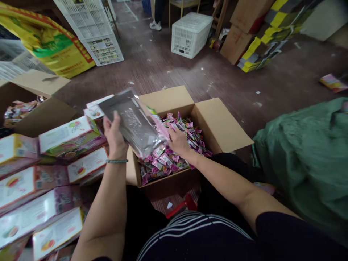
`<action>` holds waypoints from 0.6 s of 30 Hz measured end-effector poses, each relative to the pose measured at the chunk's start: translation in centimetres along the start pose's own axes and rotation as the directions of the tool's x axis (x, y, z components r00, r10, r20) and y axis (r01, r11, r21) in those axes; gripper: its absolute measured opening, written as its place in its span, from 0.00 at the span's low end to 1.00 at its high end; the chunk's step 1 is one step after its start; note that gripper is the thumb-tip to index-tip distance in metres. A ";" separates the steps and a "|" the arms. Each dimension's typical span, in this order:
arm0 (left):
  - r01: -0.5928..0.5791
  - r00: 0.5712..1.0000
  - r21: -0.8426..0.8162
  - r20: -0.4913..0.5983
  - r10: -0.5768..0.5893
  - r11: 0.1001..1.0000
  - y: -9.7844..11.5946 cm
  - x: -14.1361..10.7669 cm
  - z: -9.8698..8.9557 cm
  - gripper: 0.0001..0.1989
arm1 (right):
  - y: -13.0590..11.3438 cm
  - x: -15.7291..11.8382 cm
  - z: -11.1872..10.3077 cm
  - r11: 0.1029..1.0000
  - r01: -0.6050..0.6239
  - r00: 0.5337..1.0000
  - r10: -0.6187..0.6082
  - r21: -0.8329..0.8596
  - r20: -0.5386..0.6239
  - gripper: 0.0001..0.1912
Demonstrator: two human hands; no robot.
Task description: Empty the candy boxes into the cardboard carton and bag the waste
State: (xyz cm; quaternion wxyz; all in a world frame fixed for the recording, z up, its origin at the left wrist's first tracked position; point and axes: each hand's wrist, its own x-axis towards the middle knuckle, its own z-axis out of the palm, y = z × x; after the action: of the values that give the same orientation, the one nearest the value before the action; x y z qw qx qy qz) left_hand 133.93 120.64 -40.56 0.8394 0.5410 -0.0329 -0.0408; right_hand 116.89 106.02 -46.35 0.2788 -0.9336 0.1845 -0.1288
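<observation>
My left hand [115, 136], with a braided band at its wrist, is closed on the left side of a box [133, 121], thumb on top. The box is tilted; its upward side is grey and shiny, its right side printed pink and green. Against the lower right end my right hand [178, 141] is closed on the pink printed edge, its fingertips partly hidden. Below both hands stands an open cardboard carton [220, 125] holding many small pink wrapped packets [165, 161]. Whether the box has anything inside, I cannot tell.
Printed white-topped boxes [67, 132] stand in rows at my left, near another open carton [51, 112] with packets. A green sack [301, 156] lies at my right. Farther off are white crates [190, 34], a yellow bag [57, 50] and brown cartons [235, 47]. A red object [185, 206] sits between my legs.
</observation>
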 end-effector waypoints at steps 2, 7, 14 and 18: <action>-0.158 0.974 0.003 -0.164 0.157 0.987 0.7 1.8 -1.4 0.16 | -0.1 -0.2 0.6 0.982 0.041 0.998 -0.030 -0.186 0.060 0.17; -0.262 0.925 0.077 -0.265 0.274 0.962 1.4 3.4 -3.5 0.23 | -0.2 -2.3 7.0 0.891 0.378 0.875 -0.256 -0.253 0.410 0.20; -0.164 0.962 0.145 -0.194 0.191 0.976 1.6 3.3 -3.7 0.12 | 6.8 0.7 8.7 0.892 0.239 0.903 -0.058 -0.383 0.426 0.20; -0.139 0.959 0.043 -0.244 0.146 0.989 1.2 3.4 -3.7 0.12 | 12.6 1.2 6.1 0.864 -0.034 0.891 0.254 -0.502 0.375 0.25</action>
State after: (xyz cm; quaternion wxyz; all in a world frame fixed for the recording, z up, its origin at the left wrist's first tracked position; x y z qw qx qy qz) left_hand 137.74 124.15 -41.01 0.8307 0.5488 0.0322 0.0877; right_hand 116.62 98.63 -58.25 0.0798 -0.9613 0.2158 0.1518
